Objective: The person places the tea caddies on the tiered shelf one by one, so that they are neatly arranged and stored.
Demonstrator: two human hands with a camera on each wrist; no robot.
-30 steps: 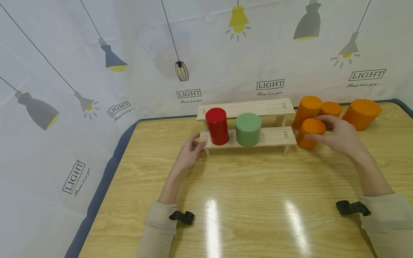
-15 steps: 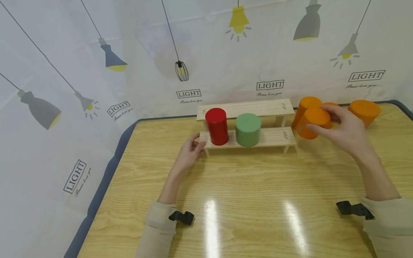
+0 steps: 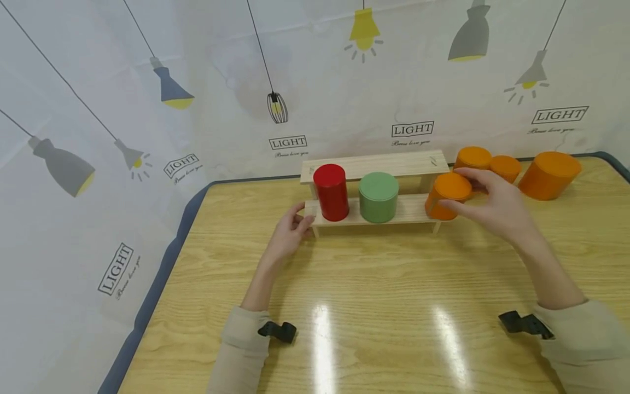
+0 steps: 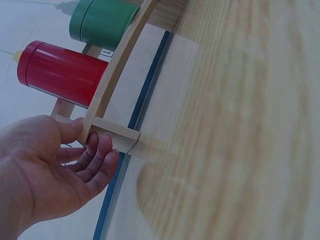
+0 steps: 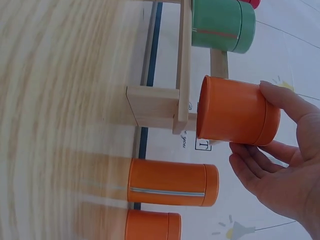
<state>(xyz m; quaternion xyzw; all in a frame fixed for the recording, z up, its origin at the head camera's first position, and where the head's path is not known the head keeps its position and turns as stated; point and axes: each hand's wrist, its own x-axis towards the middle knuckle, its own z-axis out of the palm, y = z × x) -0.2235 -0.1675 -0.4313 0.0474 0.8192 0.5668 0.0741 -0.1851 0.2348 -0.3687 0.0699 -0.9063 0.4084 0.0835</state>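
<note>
Orange tin at the shelf's right end

My right hand (image 3: 492, 210) grips the upright orange tin (image 3: 447, 195), lid up, over the lower shelf (image 3: 408, 210); my left hand (image 4: 55, 170), fingers relaxed, touches the shelf's left end; the wrist view shows the tin's base.

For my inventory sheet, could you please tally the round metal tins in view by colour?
Orange round metal tins: 4 (one held in the right hand at; others at)
Red round metal tin: 1
Green round metal tin: 1
Total: 6
</note>
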